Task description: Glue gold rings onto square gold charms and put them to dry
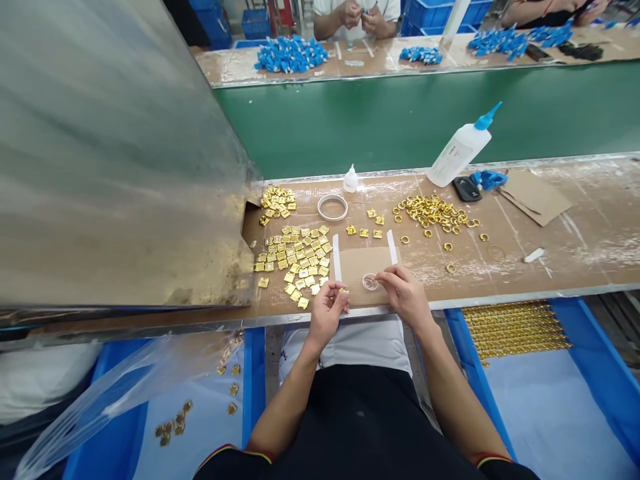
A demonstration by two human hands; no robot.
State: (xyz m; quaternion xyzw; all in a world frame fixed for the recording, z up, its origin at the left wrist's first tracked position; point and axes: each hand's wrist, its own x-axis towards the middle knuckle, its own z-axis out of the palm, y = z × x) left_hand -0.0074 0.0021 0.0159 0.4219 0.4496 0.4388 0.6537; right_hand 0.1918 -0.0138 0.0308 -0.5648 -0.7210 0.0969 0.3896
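Observation:
My left hand pinches a small gold-coloured piece at the table's front edge. My right hand is closed in a pinch at the rim of a small round clear dish; what its fingertips hold is too small to make out. Under the dish lies a cardboard sheet between two white tape strips. Rows of square gold pieces spread out left of my hands. Beyond the sheet sit several more gold pieces. A heap of gold rings lies to the right.
A tape roll, a small white dropper bottle and a larger blue-tipped bottle stand toward the back. A metal housing blocks the left. Blue bins flank my lap. Across the green divider, people work beside blue parts.

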